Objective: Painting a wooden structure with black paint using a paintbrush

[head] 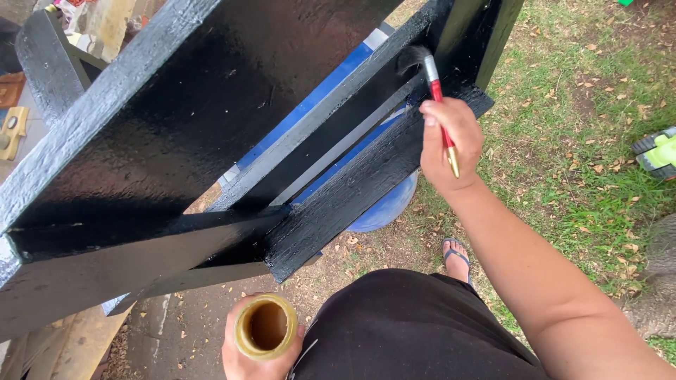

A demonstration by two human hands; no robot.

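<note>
Right hand: the right hand (451,141) is closed around a paintbrush (438,98) with a red handle, a silver ferrule and a gold tip; the fingers wrap the handle near its lower end.
Brush position: the dark bristles touch a black board at the upper part of the wooden frame (183,134), just beside its far corner.
Left hand: the left hand (257,352) is closed around a small round jar (266,327), yellowish, open at the top, held low near the person's lap.
Wooden frame: it is made of wide boards, painted glossy black, some grey parts are visible between them; it stands tilted in front of the person.
Under the frame: a blue barrel (384,207) shows through the gaps.
Ground: grass (584,141) with dry leaves at right, and one foot in a blue sandal (456,255).
Far right edge: a green toy vehicle (658,153), well apart from the hands.
</note>
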